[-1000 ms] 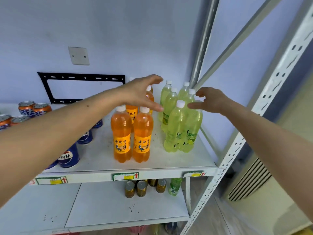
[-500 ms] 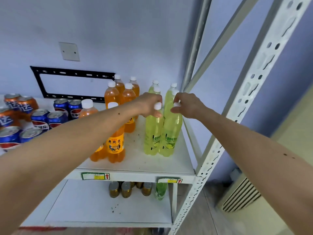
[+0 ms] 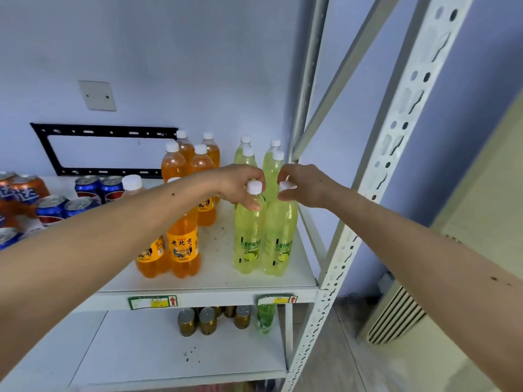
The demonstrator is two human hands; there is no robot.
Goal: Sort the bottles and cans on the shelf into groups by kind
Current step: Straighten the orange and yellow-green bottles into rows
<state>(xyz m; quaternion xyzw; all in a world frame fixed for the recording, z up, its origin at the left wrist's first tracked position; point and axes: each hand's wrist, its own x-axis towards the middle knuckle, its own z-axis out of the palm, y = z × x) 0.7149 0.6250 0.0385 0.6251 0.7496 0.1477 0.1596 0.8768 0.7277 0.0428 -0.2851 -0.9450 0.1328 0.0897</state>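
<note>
Two lime bottles held by their caps at the shelf's right end

From the left: blue and orange drink cans [image 3: 82, 193], then clear plastic bottles of orange soda [image 3: 182, 244]; our left hand [image 3: 240, 183] pinches the white cap of one tall yellow-green plastic bottle [image 3: 247, 239], our right hand [image 3: 304, 185] its neighbour [image 3: 278, 244], on the white metal shelf [image 3: 215, 281]. Held so high, we judge either could swing, slip, or topple the bottles beside it.

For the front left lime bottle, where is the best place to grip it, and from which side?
Grip the front left lime bottle at the neck just under its white cap, coming from above and the front. It stands upright, pressed against its right neighbour, with more lime bottles behind, so the body is crowded. The left hand grips there now.
</note>
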